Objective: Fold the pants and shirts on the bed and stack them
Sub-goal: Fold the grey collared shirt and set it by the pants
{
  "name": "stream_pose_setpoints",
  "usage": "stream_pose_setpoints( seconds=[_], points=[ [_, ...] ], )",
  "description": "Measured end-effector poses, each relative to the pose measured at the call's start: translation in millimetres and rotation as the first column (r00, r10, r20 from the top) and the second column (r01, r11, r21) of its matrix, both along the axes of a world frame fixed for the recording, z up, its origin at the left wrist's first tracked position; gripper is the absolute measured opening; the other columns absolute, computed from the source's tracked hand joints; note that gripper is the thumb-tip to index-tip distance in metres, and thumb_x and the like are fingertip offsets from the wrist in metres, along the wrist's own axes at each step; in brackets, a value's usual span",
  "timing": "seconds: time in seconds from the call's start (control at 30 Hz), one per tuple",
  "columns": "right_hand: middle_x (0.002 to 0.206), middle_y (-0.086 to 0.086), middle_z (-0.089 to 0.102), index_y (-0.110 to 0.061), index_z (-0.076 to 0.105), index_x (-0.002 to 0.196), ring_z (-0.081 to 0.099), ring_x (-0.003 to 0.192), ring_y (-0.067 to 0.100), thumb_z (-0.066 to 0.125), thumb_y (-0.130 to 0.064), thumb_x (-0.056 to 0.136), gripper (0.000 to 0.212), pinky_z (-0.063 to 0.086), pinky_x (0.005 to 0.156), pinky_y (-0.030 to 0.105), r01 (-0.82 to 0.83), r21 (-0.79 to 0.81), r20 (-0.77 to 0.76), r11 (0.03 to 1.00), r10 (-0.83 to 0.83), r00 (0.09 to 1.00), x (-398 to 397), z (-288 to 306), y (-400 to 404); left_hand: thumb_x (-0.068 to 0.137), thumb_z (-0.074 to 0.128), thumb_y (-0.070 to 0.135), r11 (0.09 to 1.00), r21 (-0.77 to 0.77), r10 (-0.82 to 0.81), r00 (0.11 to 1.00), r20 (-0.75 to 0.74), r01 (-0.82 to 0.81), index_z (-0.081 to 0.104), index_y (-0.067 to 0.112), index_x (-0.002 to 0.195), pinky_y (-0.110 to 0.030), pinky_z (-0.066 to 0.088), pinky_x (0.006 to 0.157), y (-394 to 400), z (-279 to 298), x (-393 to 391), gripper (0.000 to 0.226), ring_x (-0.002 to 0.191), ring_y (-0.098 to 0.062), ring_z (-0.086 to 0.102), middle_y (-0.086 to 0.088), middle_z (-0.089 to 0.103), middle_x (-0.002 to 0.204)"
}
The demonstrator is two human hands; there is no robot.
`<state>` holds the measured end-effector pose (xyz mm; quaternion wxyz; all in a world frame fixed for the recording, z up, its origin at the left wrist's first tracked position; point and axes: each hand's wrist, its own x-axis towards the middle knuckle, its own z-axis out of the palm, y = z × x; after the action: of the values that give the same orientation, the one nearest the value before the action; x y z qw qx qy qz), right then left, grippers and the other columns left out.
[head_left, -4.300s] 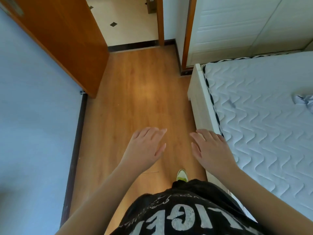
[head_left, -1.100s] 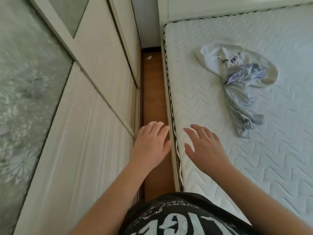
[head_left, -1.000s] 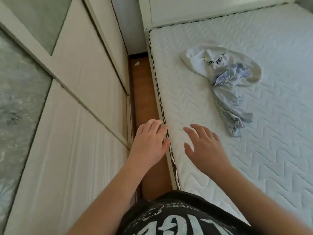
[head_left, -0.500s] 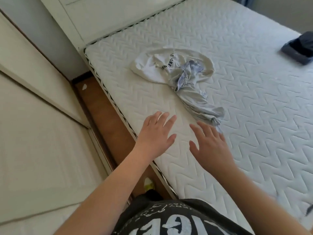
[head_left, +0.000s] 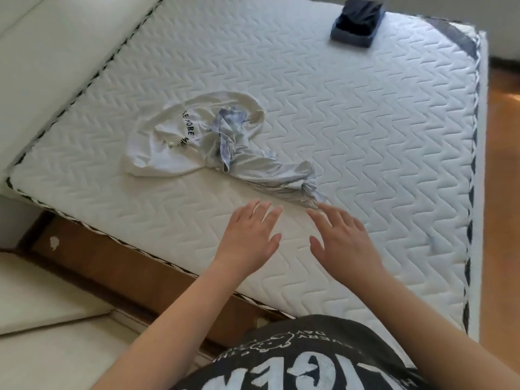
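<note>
Seemingly right hand (head_left: 344, 240) fingertips touch pants (head_left: 270, 175).

On the bed (head_left: 365, 136), a crumpled shirt (head_left: 166, 142) lies toward the left, with twisted pants (head_left: 261, 170) overlapping its right side and trailing toward the near edge. A folded stack of clothes (head_left: 356, 22) sits well apart at the far right corner. The left hand (head_left: 247, 240) and right hand (head_left: 343, 240) hover side by side above the mattress, just before the pants' near end. Floor (head_left: 126, 266) lies left of the bed.
</note>
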<state>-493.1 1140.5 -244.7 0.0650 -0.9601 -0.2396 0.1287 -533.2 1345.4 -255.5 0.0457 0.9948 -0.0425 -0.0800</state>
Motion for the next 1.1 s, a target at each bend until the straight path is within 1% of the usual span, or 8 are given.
stream_pose_setpoints(
  seconds=[0.17, 0.43, 0.53, 0.67, 0.77, 0.83, 0.93, 1.1],
  points=[
    [0.157, 0.000, 0.029, -0.026, 0.030, 0.149, 0.028, 0.143, 0.022, 0.042, -0.040, 0.098, 0.054, 0.026, 0.114, 0.040, 0.052, 0.030, -0.011, 0.998, -0.051, 0.999, 17, -8, -17, 0.100, 0.034, 0.048, 0.998, 0.029, -0.047, 0.999, -0.016, 0.048, 0.022, 0.026, 0.154, -0.037, 0.015, 0.115, -14, -3, 27, 0.059, 0.147, -0.021, 0.018, 0.001, 0.027, 0.159],
    [0.155, 0.003, 0.033, -0.023, 0.034, 0.149, 0.033, 0.140, 0.024, 0.046, -0.039, 0.097, 0.056, 0.029, 0.112, 0.040, 0.025, 0.052, -0.006, 0.998, -0.025, 1.000, 60, -20, -25, 0.099, 0.038, 0.046, 0.999, 0.021, -0.036, 0.999, -0.003, 0.036, 0.027, 0.027, 0.153, -0.036, 0.015, 0.116, -27, -1, 66, 0.059, 0.147, -0.019, 0.021, 0.003, 0.030, 0.158],
    [0.152, 0.006, 0.039, -0.019, 0.040, 0.147, 0.037, 0.137, 0.027, 0.051, -0.035, 0.095, 0.056, 0.031, 0.110, 0.043, 0.045, 0.071, -0.024, 0.996, -0.044, 0.999, 73, -26, -18, 0.098, 0.042, 0.044, 0.999, 0.003, -0.034, 0.999, 0.008, 0.034, 0.030, 0.027, 0.152, -0.034, 0.015, 0.116, -21, -3, 81, 0.058, 0.146, -0.019, 0.023, 0.003, 0.033, 0.156],
    [0.154, 0.004, 0.036, -0.021, 0.036, 0.148, 0.035, 0.139, 0.025, 0.049, -0.035, 0.095, 0.057, 0.031, 0.109, 0.041, 0.097, 0.064, -0.054, 0.993, -0.094, 0.994, 89, -45, -1, 0.098, 0.045, 0.042, 0.998, -0.017, -0.066, 0.998, -0.001, 0.066, 0.034, 0.025, 0.151, -0.034, 0.016, 0.115, 1, -13, 101, 0.057, 0.146, -0.020, 0.025, 0.001, 0.036, 0.155],
    [0.156, 0.002, 0.029, -0.023, 0.029, 0.151, 0.030, 0.141, 0.022, 0.045, -0.037, 0.096, 0.058, 0.030, 0.109, 0.039, 0.154, 0.029, -0.090, 0.988, -0.151, 0.984, 101, -62, 19, 0.096, 0.051, 0.038, 0.994, -0.045, -0.096, 0.995, -0.023, 0.095, 0.040, 0.022, 0.149, -0.037, 0.022, 0.114, 25, -24, 116, 0.056, 0.144, -0.023, 0.031, -0.002, 0.041, 0.152],
    [0.157, 0.001, 0.027, -0.024, 0.026, 0.152, 0.027, 0.142, 0.021, 0.042, -0.037, 0.097, 0.059, 0.029, 0.109, 0.038, 0.216, 0.017, -0.113, 0.976, -0.213, 0.970, 108, -71, 33, 0.094, 0.057, 0.036, 0.988, -0.062, -0.142, 0.989, -0.027, 0.140, 0.046, 0.020, 0.145, -0.040, 0.029, 0.112, 39, -32, 126, 0.055, 0.140, -0.025, 0.038, -0.005, 0.046, 0.148],
    [0.158, 0.001, 0.026, -0.025, 0.023, 0.153, 0.026, 0.143, 0.021, 0.042, -0.038, 0.097, 0.061, 0.028, 0.110, 0.037, 0.290, 0.009, -0.136, 0.957, -0.286, 0.948, 121, -85, 52, 0.085, 0.070, 0.030, 0.971, -0.070, -0.228, 0.973, 0.045, 0.230, 0.057, 0.017, 0.136, -0.042, 0.042, 0.103, 61, -50, 150, 0.054, 0.128, -0.028, 0.053, -0.007, 0.058, 0.136],
    [0.156, -0.001, 0.030, -0.025, 0.026, 0.152, 0.034, 0.137, 0.020, 0.048, -0.033, 0.094, 0.063, 0.032, 0.104, 0.036, 0.396, 0.013, -0.132, 0.918, -0.391, 0.911, 143, -114, 62, 0.085, 0.069, 0.027, 0.936, -0.092, -0.340, 0.940, 0.005, 0.339, 0.058, 0.014, 0.135, -0.044, 0.044, 0.103, 76, -95, 195, 0.053, 0.126, -0.030, 0.054, -0.010, 0.058, 0.135]
  ],
)
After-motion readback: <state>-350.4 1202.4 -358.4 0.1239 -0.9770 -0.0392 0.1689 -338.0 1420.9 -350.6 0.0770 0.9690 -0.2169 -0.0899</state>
